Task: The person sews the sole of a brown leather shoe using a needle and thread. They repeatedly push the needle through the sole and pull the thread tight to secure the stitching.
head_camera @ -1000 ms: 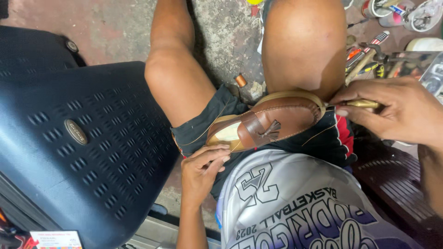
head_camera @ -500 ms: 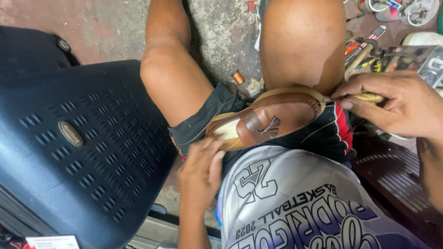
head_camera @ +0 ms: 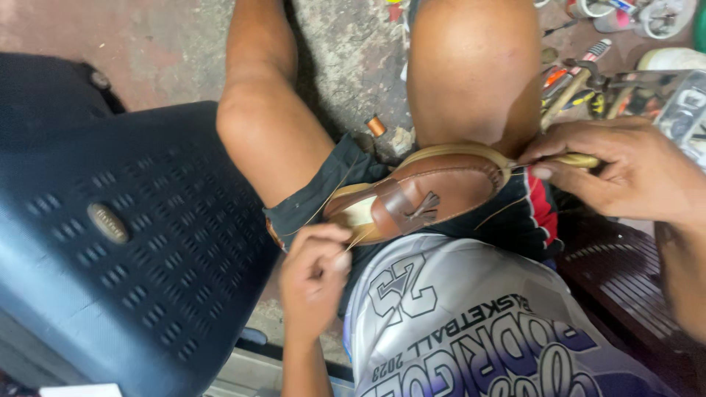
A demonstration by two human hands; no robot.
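A brown leather loafer [head_camera: 434, 192] with a tan sole lies sideways across my lap, between my thighs. My left hand [head_camera: 315, 276] sits below the heel end, fingers pinched on a thin tan thread [head_camera: 323, 206] that runs up over my shorts. My right hand [head_camera: 625, 169] is at the toe end and grips a yellowish tool handle [head_camera: 581, 159], its tip pressed against the sole's edge. A second strand of thread [head_camera: 500, 212] trails from the toe across my dark shorts.
A dark blue plastic chair seat [head_camera: 125, 242] fills the left. A small copper thread spool [head_camera: 376, 126] lies on the concrete floor between my legs. Hand tools and containers [head_camera: 588, 73] are scattered at the top right. A dark slatted bench [head_camera: 625, 272] is under me.
My left hand has closed into a pinch on the thread and pulled back from the heel. The right hand stays at the toe with the tool.
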